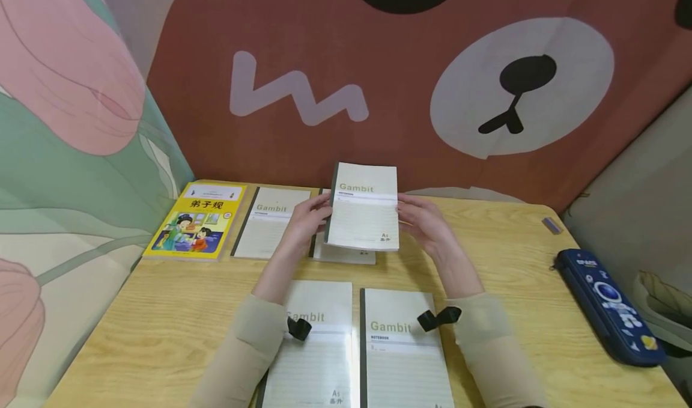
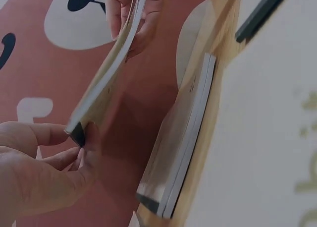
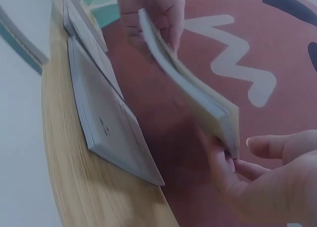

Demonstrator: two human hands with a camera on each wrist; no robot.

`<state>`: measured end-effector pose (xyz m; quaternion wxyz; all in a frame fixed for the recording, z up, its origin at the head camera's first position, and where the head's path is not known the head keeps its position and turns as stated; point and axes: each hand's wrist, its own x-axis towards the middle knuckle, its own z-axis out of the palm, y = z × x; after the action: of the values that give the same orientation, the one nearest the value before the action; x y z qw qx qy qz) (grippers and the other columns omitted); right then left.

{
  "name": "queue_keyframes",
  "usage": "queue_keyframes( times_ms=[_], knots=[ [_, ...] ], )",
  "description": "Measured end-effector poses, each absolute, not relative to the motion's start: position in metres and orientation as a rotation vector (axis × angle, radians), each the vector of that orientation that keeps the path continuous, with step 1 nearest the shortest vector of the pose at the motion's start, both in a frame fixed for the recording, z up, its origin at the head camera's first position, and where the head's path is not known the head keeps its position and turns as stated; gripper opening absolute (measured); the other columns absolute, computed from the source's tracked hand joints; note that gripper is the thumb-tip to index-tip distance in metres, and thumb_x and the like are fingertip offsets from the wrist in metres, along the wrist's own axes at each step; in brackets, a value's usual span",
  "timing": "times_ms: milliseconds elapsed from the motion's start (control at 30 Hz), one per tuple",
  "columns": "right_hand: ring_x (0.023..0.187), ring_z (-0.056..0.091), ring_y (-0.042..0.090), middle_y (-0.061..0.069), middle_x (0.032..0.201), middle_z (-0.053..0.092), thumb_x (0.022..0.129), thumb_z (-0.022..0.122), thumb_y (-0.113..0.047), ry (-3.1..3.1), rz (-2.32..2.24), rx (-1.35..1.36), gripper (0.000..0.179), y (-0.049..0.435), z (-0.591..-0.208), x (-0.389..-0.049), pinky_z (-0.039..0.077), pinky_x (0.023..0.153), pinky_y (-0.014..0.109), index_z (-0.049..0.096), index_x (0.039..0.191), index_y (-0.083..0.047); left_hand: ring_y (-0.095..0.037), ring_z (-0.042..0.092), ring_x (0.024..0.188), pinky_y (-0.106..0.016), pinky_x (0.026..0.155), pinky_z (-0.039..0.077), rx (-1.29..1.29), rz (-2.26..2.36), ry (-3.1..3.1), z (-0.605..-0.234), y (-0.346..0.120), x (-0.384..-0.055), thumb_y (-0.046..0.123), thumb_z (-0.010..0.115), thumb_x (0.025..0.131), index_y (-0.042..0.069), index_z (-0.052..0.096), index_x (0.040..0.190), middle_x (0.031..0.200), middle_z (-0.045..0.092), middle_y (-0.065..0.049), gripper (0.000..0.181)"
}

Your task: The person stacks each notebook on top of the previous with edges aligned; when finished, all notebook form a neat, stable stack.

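Observation:
Both hands hold up a pale Gambit notebook [image 1: 363,219] with a dark spine, tilted above the back of the table. My left hand [image 1: 308,220] pinches its spine side between thumb and fingers. At the opposite edge, my right hand [image 1: 430,225] has fingers curled under the notebook, and its thumb [image 3: 270,146] is near the cover in the right wrist view. Seen edge-on in the left wrist view, the held notebook [image 2: 106,78] bends slightly. Partly hidden below it, another Gambit notebook [image 1: 346,256] lies on the table; its side edge shows two layers in the left wrist view.
Left of the hands lie another Gambit notebook [image 1: 270,231] and a yellow illustrated book [image 1: 197,222]. Two larger Gambit notebooks, one left [image 1: 319,354] and one right [image 1: 402,366], lie under the forearms. A blue pencil case [image 1: 608,306] and a small eraser-like block [image 1: 552,225] lie at right.

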<state>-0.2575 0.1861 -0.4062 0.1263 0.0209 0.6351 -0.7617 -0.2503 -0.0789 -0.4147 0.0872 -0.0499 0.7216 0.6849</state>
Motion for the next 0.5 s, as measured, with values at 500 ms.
queue_keyframes(
  times_ms=[500],
  knots=[
    [0.105,0.065,0.008,0.005,0.129,0.065,0.108,0.050,-0.013,1.932,-2.059,0.040,0.049,0.166,-0.419,-0.260,0.049,0.111,0.041,0.043,0.153,0.003,-0.028,0.053,0.134,-0.047,0.113,0.049,-0.157,2.037,2.060,-0.430,-0.105,-0.247,0.022,0.052,0.108,0.009,0.046,0.155,0.153,0.052,-0.012,0.049]
  ],
)
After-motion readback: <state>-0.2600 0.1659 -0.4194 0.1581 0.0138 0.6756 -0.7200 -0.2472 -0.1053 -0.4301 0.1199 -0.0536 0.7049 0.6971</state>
